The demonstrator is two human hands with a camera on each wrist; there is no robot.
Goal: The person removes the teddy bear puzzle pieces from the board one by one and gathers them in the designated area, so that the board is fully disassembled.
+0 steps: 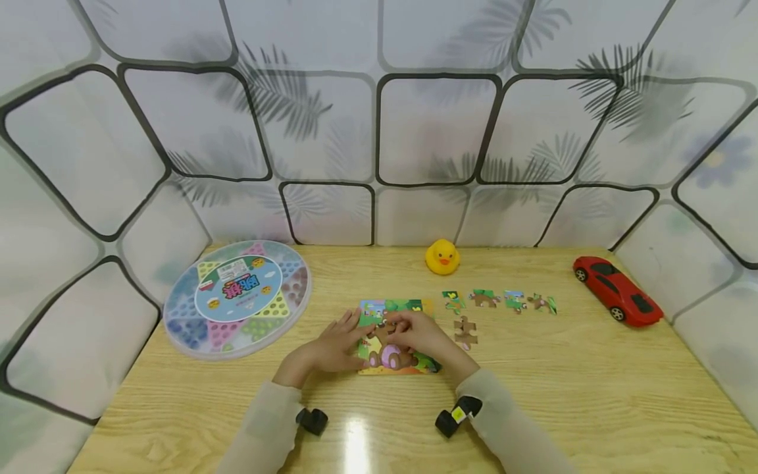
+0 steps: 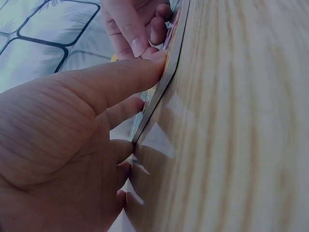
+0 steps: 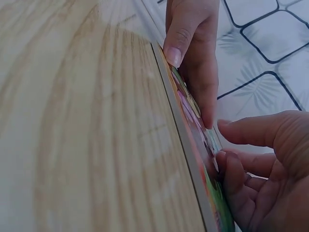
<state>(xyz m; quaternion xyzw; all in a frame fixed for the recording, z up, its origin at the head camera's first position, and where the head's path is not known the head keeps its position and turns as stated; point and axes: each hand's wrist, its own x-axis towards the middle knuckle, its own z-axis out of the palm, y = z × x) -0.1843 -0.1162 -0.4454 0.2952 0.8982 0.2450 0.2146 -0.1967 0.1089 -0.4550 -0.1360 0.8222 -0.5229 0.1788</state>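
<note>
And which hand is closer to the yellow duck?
The right hand: it's over the puzzle, in front of the duck and slightly left. The left hand rests at the puzzle's left edge, farther away.

In the head view the scene is bright and evenly lit, the light's source out of frame. A vertical white streak of glare (image 1: 356,444) shines on the glossy, pale-yellow wood-grain table (image 1: 592,401) at bottom centre. Both wrist views are dimmer, with a cool bluish cast and soft, slightly blurred grain. In the left one, pale wedge-shaped reflections and darker patches lie beside the bare left hand (image 2: 58,121); in the right, a pale sheen washes the tabletop's upper part.
</note>
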